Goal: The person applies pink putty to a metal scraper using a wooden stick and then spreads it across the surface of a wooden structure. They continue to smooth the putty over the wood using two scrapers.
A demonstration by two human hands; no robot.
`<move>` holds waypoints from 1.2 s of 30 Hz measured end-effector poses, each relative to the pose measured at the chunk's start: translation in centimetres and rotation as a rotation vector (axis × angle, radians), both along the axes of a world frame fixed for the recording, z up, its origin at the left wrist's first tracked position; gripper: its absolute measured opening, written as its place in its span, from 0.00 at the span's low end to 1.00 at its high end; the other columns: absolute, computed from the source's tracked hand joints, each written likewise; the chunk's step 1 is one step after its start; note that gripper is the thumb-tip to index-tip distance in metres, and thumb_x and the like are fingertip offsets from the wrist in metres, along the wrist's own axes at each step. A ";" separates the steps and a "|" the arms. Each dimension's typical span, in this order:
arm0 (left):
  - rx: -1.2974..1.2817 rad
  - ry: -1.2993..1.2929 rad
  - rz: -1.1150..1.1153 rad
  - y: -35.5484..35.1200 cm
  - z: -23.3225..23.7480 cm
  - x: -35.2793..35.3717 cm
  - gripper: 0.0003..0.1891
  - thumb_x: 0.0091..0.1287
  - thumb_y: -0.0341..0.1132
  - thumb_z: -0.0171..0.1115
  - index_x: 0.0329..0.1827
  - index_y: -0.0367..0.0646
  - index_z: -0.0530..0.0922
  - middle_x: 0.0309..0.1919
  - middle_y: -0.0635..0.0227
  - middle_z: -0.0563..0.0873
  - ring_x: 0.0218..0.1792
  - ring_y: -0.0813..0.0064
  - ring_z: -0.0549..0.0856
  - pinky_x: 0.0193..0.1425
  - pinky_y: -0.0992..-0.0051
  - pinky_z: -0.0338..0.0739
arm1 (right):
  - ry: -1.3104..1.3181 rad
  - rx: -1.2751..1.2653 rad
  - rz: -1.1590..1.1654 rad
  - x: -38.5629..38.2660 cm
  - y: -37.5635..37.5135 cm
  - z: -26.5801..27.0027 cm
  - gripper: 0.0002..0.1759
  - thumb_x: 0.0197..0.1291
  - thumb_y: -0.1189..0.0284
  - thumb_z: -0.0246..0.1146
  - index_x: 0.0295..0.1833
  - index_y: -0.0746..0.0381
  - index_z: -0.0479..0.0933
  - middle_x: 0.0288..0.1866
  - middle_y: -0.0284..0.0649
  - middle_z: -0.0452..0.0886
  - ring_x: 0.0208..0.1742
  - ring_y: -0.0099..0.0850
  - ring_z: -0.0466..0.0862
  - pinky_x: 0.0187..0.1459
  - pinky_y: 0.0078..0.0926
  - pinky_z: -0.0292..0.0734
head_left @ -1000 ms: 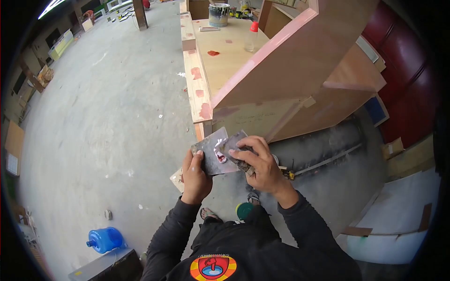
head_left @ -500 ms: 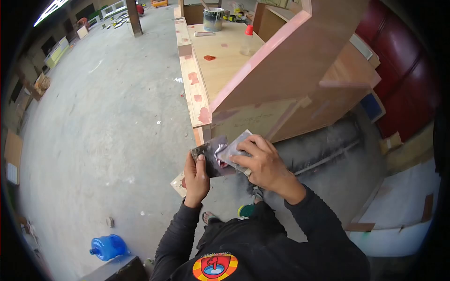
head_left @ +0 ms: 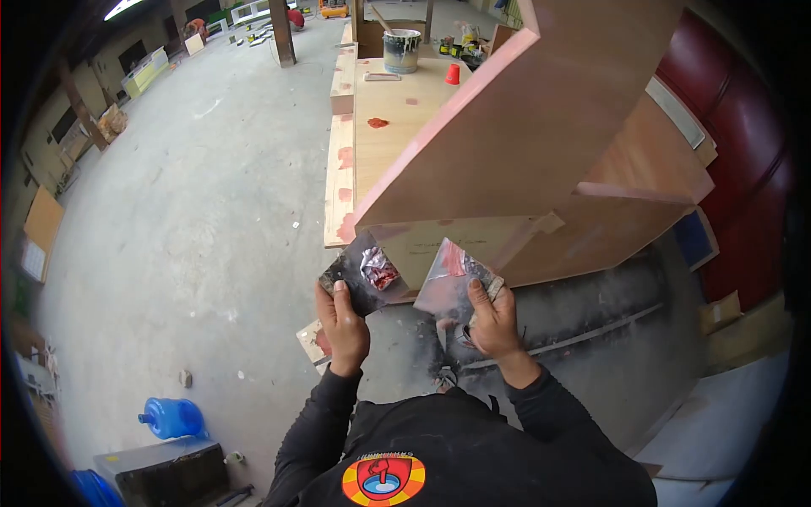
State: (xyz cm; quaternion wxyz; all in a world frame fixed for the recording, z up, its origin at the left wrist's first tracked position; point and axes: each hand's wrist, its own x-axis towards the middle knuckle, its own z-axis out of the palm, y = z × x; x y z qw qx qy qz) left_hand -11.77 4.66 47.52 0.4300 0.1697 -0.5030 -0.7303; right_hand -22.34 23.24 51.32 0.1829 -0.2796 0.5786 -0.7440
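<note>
My left hand [head_left: 343, 336] grips a dark, flat square putty board [head_left: 349, 269] by its lower left corner, thumb on top. On that board sits a lump of white and dark red putty [head_left: 379, 269], partly mixed. My right hand [head_left: 497, 329] is closed on a pale, flat putty scraper [head_left: 441, 287], whose face carries a pink smear. The board and scraper are apart, a small gap between them. Both are held in front of the low edge of a wooden cabinet [head_left: 498, 182].
A paint bucket [head_left: 401, 52] with a stick, a red cap [head_left: 453, 73] and a red putty blob [head_left: 378, 122] are on the wooden top. A blue water bottle [head_left: 175, 418] lies at lower left beside a dark box [head_left: 169, 473]. Concrete floor [head_left: 211, 220] spreads left.
My right hand has drawn the scraper off the board to the right and turned it, so its pink-smeared face shows. The putty on the board is now uncovered. The view has shifted slightly.
</note>
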 end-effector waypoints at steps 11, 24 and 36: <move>-0.705 -0.274 0.119 4.2 0.2 -0.3 0.06 0.77 0.27 0.48 0.51 0.33 0.69 0.23 0.61 0.75 0.21 0.67 0.73 0.25 0.67 0.64 | -0.487 -0.090 -0.197 0.5 -3.2 -1.2 0.11 0.73 0.69 0.55 0.55 0.61 0.75 0.39 0.33 0.81 0.32 0.27 0.84 0.14 0.31 0.75; 0.496 0.072 -0.380 1.3 0.4 0.8 0.14 0.78 0.34 0.43 0.61 0.40 0.69 0.54 0.62 0.80 0.53 0.70 0.82 0.58 0.69 0.79 | 1.220 0.220 -0.106 1.7 -2.4 -1.6 0.39 0.52 0.86 0.61 0.72 0.54 0.72 0.58 0.50 0.71 0.63 0.53 0.75 0.66 0.46 0.75; 0.055 -0.092 -0.172 1.3 -0.4 0.4 0.14 0.79 0.35 0.45 0.61 0.39 0.71 0.50 0.65 0.81 0.49 0.76 0.80 0.55 0.73 0.77 | 1.322 0.522 -0.255 0.4 1.7 3.7 0.27 0.51 0.77 0.65 0.59 0.49 0.85 0.57 0.45 0.76 0.63 0.52 0.74 0.64 0.48 0.72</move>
